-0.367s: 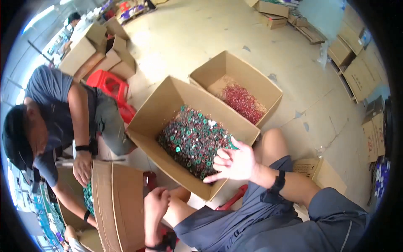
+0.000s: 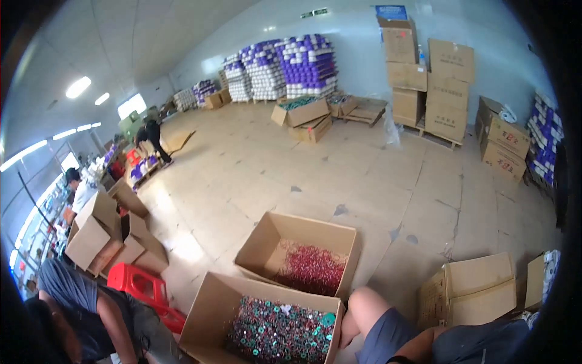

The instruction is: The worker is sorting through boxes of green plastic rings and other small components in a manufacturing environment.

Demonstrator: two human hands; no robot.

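Neither of my hands shows; only part of my right forearm [image 2: 418, 347] enters at the lower edge, beside my bent knee [image 2: 368, 306]. Nearest to that arm stands an open cardboard box [image 2: 203, 309], its front cut off by the lower edge. Inside lies a heap of small mixed parts [image 2: 279, 327], green rings among dark, red and pale bits. Just behind it, a second open cardboard box [image 2: 260, 246] holds a pile of small red pieces [image 2: 312, 267].
A co-worker [image 2: 115, 315] sits at the lower left, by a red plastic stool [image 2: 136, 279] and several cardboard boxes [image 2: 97, 236]. A taped carton [image 2: 479, 291] stands at my right. Farther off are stacked cartons [image 2: 447, 91] and purple-and-white stacks [image 2: 306, 67].
The view has tilted up toward the far wall, so the boxes sit lower in it. Both my hands, the right one earlier spread above the mixed parts, have left the picture.
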